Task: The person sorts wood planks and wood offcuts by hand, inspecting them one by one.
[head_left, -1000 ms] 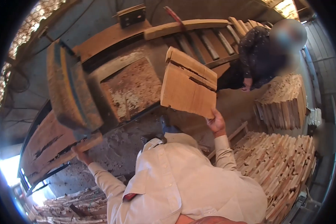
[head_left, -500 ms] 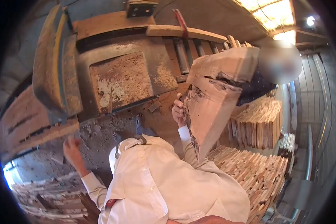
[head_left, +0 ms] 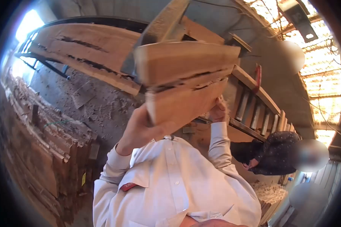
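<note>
A thick wooden slab (head_left: 189,72) with dark cracks is held up in front of my chest, its near end tapering. My left hand (head_left: 142,130) grips the slab's lower left edge, with the thumb along the near face. At the lower right side, my right hand (head_left: 218,111) holds the same slab, its fingers partly hidden behind the edge. Behind the slab stands a dusty machine (head_left: 166,19), mostly covered by the wood.
A long cracked plank (head_left: 91,41) lies on a metal frame at the upper left. Rough wood is stacked (head_left: 45,155) at the lower left. To the right run metal rollers (head_left: 250,109) with a red lever (head_left: 258,77). Another person (head_left: 272,155) in dark clothes is beyond them.
My view has turned left. The slab has swung from the right to the front of me. My left hand, empty before, has taken hold of it; the right hand keeps its hold.
</note>
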Tool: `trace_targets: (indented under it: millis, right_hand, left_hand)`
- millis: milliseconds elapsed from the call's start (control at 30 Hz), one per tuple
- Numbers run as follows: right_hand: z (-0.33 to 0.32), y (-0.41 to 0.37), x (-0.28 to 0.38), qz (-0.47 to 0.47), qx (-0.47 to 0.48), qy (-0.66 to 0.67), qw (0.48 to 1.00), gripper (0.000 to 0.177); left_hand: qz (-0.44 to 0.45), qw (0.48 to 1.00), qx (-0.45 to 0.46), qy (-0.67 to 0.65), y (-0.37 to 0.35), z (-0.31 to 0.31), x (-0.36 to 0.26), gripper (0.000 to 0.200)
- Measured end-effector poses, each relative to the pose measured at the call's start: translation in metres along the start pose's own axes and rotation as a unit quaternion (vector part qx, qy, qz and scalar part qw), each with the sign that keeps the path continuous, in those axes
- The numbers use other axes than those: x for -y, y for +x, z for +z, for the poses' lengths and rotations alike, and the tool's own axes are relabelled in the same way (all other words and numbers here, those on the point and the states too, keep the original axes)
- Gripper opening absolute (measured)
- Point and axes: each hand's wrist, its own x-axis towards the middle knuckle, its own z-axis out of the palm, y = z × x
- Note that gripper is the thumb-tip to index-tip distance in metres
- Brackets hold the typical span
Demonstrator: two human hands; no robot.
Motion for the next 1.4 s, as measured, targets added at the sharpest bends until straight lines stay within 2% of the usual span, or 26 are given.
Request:
trace_targets:
  millis: [33,100,200,233,300,400,433,533,600,633,733,800,867,900,933,1000,1033,1067,1133,1233,1333,1400]
  right_hand:
    - [0.011,0.01,0.001,0.016,0.009,-0.056,0.998,0.068]
    - [0.08,0.034,0.004,0.042,0.065,-0.065,0.995,0.073]
    - [0.146,0.062,0.014,0.078,0.144,-0.096,0.982,0.076]
    - [0.15,0.068,0.015,0.089,0.169,-0.11,0.975,0.076]
    - [0.122,0.066,0.012,0.072,0.096,-0.144,0.982,0.07]
    - [0.068,0.046,0.014,0.071,-0.017,-0.221,0.973,0.065]
    - [0.049,0.035,0.013,0.083,-0.083,-0.234,0.965,0.062]
    - [0.006,0.004,0.006,0.088,-0.252,-0.26,0.928,0.057]
    - [-0.022,-0.018,0.006,0.08,-0.34,-0.229,0.909,0.056]
    - [-0.031,-0.028,0.008,0.071,-0.344,-0.218,0.91,0.056]
    - [-0.039,-0.049,0.016,0.052,-0.364,-0.217,0.904,0.058]
    - [-0.034,-0.06,0.022,0.052,-0.363,-0.265,0.892,0.058]
    - [-0.035,-0.07,0.027,0.051,-0.361,-0.285,0.887,0.058]
    - [-0.026,-0.073,0.028,0.055,-0.362,-0.301,0.881,0.057]
    - [-0.014,-0.078,0.028,0.059,-0.367,-0.315,0.874,0.057]
    - [-0.005,-0.077,0.032,0.063,-0.378,-0.33,0.863,0.057]
    - [-0.002,-0.074,0.033,0.062,-0.384,-0.333,0.859,0.057]
    - [-0.001,-0.073,0.034,0.059,-0.392,-0.335,0.855,0.056]
    - [0.003,-0.06,0.038,0.058,-0.381,-0.341,0.858,0.056]
    - [0.013,-0.047,0.046,0.04,-0.357,-0.376,0.854,0.056]
    - [0.023,-0.047,0.04,0.02,-0.361,-0.396,0.844,0.055]
    - [0.014,-0.06,0.039,0.015,-0.372,-0.387,0.844,0.055]
  left_hand:
    - [0.024,0.998,-0.048,-0.023,-0.011,-0.013,0.015,0.061]
    - [0.076,0.984,-0.146,-0.067,-0.035,-0.039,0.045,0.054]
    - [0.153,0.924,-0.26,-0.234,-0.083,-0.06,0.063,0.051]
    - [0.158,0.909,-0.314,-0.225,-0.103,-0.07,0.074,0.051]
    - [0.166,0.87,-0.413,-0.211,-0.144,-0.095,0.102,0.049]
    - [0.121,0.829,-0.525,-0.149,-0.197,-0.126,0.133,0.05]
    - [0.106,0.825,-0.539,-0.132,-0.208,-0.133,0.139,0.047]
    - [0.018,0.779,-0.626,-0.006,-0.236,-0.177,0.214,0.045]
    - [-0.133,0.719,-0.677,0.085,-0.25,-0.211,0.283,0.046]
    - [-0.209,0.681,-0.69,0.126,-0.252,-0.227,0.313,0.047]
    - [-0.353,0.602,-0.705,0.128,-0.242,-0.255,0.372,0.052]
    - [-0.328,0.617,-0.714,0.037,-0.23,-0.28,0.419,0.053]
    - [-0.293,0.645,-0.705,0.037,-0.194,-0.294,0.422,0.052]
    - [-0.263,0.654,-0.709,-0.012,-0.17,-0.306,0.422,0.046]
    - [-0.231,0.697,-0.675,-0.065,-0.145,-0.314,0.408,0.037]
    - [-0.081,0.726,-0.666,-0.148,-0.082,-0.303,0.33,0.029]
    - [-0.053,0.752,-0.65,-0.096,-0.052,-0.321,0.327,0.036]
    - [-0.11,0.753,-0.649,-0.004,-0.023,-0.34,0.321,0.047]
    - [-0.095,0.681,-0.712,0.143,0.034,-0.357,0.297,0.058]
    - [-0.125,0.753,-0.646,0.022,0.052,-0.355,0.244,0.039]
    - [0.002,0.809,-0.582,-0.078,0.048,-0.355,0.252,0.041]
    - [0.042,0.806,-0.575,-0.132,0.04,-0.339,0.238,0.048]
